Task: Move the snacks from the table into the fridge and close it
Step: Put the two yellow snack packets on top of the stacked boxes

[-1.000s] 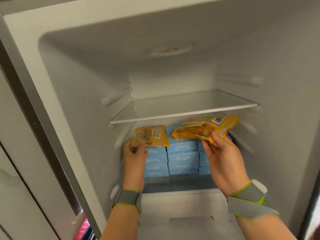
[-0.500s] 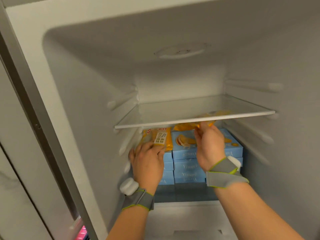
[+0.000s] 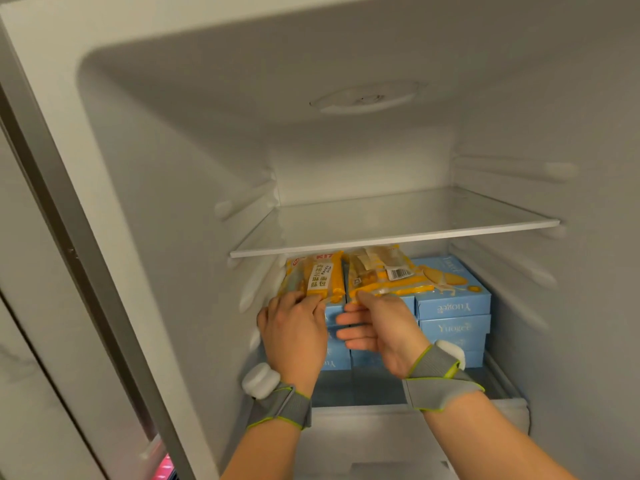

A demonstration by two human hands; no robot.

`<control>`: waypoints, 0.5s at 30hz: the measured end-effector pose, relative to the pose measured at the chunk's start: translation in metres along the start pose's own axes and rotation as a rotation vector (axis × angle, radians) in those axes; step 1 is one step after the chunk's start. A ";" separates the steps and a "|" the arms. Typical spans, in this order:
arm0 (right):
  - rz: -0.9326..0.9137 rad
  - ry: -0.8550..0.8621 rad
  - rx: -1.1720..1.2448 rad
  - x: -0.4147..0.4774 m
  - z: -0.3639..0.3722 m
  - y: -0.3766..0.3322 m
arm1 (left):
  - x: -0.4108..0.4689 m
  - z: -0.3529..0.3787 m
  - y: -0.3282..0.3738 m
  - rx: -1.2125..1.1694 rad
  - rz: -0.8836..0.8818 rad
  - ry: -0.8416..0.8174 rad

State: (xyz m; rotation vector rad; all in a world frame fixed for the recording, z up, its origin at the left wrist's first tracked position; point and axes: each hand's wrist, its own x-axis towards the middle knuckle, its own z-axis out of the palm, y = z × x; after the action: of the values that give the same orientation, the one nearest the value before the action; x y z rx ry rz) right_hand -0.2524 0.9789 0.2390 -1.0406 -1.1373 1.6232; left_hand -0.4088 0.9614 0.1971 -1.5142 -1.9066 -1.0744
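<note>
Inside the open fridge point(image 3: 180, 216), two yellow snack packets lie on top of stacked blue boxes point(image 3: 453, 306), under the glass shelf point(image 3: 398, 237). My left hand point(image 3: 294, 330) pinches the near edge of the left yellow packet point(image 3: 318, 278), which has a white label. Beside it, my right hand point(image 3: 381, 327) pinches the near edge of the right yellow packet point(image 3: 384, 275), thumb on top and fingers spread below. Both packets rest side by side and touch. The table is out of view.
The glass shelf above the packets carries nothing. A white drawer lid point(image 3: 381, 441) lies below my wrists. The fridge's left frame edge point(image 3: 69, 244) stands close on the left, with something pink point(image 3: 162, 471) low beside it.
My right hand has drawn back from deep under the shelf, and its packet now lies flat on the boxes next to the left one. My left hand stays on its packet.
</note>
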 end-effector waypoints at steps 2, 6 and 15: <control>0.031 -0.026 -0.030 -0.001 0.000 0.004 | 0.000 0.000 -0.001 -0.005 0.012 0.004; 0.041 -0.051 -0.024 -0.003 -0.007 0.010 | -0.002 0.000 -0.002 -0.017 0.025 0.013; -0.038 -0.036 0.037 -0.016 -0.026 0.011 | -0.012 -0.002 0.006 -0.041 -0.027 -0.039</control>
State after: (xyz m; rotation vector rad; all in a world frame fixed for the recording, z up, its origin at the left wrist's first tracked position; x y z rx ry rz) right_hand -0.2255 0.9678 0.2242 -0.9632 -1.1400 1.6329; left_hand -0.3997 0.9535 0.1907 -1.5466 -1.9478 -1.1099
